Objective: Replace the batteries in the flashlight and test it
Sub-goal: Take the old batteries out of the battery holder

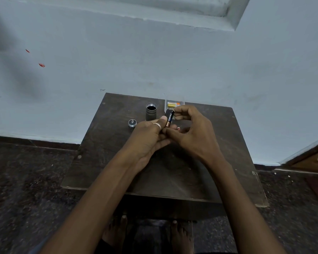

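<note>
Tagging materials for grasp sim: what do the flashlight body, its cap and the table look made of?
Flashlight body: likely dark anodised metal, matte grey, threads at the open top.
End cap: looks metal, shiny silver highlights.
Table: probably wood or laminate, dark brown, scuffed, chipped edges.

Open-topped flashlight body (151,111) stands upright; cap (132,123) lies just left; black battery (169,118) tilts, seemingly Duracell-branded.

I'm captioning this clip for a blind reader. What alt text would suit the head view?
The left hand and right hand together hold a black-and-copper battery over a small dark table. Beyond them the flashlight body stands upright, open end up, with its cap lying to its left and a clear battery pack to its right.
</note>
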